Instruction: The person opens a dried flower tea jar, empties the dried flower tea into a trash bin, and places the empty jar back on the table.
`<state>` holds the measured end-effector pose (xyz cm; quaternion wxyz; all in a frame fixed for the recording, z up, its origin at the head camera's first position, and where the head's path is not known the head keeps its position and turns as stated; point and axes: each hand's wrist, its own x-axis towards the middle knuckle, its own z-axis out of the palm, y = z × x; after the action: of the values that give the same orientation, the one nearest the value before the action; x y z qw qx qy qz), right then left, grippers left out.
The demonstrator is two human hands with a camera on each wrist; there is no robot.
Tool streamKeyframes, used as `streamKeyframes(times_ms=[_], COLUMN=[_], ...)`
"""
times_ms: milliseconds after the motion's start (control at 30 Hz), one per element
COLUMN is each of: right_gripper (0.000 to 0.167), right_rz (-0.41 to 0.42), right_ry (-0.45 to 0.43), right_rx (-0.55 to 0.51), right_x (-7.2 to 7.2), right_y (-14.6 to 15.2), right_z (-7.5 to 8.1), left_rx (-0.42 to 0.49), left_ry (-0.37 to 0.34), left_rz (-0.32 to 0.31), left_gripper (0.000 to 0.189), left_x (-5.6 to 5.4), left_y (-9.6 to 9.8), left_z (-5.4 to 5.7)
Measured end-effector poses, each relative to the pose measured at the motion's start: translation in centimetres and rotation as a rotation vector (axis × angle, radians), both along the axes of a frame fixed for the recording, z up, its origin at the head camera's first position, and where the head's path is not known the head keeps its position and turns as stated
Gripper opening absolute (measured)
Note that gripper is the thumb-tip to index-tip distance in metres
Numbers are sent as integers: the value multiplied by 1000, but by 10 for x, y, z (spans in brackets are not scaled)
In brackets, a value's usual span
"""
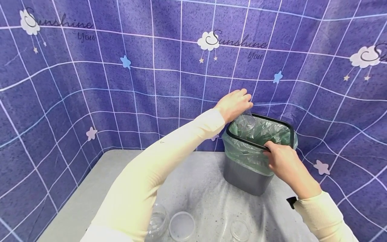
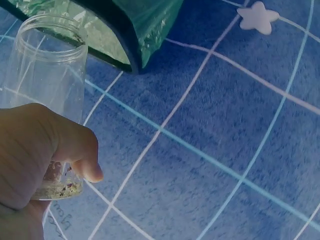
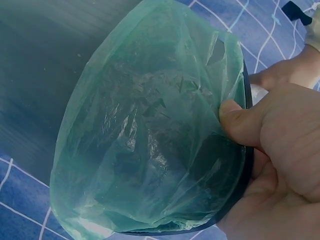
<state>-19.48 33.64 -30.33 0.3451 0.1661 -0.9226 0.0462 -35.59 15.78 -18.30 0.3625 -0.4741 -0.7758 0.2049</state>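
Observation:
My left hand (image 1: 234, 105) grips a clear jar (image 2: 52, 85) with a threaded open mouth. The jar is tipped mouth-down over the bin, and small brown and greenish bits cling near its base. A grey bin (image 1: 246, 174) stands tilted, lined with a green translucent bag (image 1: 248, 151) folded over its sides. Its black rim (image 1: 273, 118) surrounds the opening. My right hand (image 1: 284, 163) holds the near rim, thumb (image 3: 235, 120) pressing on the bag and fingers on the other side of the rim.
At the front of the grey tabletop (image 1: 199, 188) stand a clear round container (image 1: 158, 220), a whitish round lid (image 1: 182, 226) and a clear round piece (image 1: 240, 230). Behind the bin hangs a blue-purple cloth (image 1: 169, 80) with grid lines.

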Motion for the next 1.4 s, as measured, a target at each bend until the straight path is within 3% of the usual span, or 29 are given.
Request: streamKeyframes(times_ms=[333,967,1233,1400], right_gripper=[18,18,18,19], right_rz=[7,5,10,15], right_ry=[3,3,20,26], right_rx=[5,8,6,3], right_x=[0,-1,-1,0], right_y=[0,1,0,0], right_z=[0,-1,0,0], left_rx=[-89,-100,-37,65], left_ry=[16,15,-11,-35], left_rz=[15,48,46,19], left_gripper=[35,34,34,32], left_x=[8,9,9,14], left_y=[8,8,6,2], left_z=[7,3,2,0])
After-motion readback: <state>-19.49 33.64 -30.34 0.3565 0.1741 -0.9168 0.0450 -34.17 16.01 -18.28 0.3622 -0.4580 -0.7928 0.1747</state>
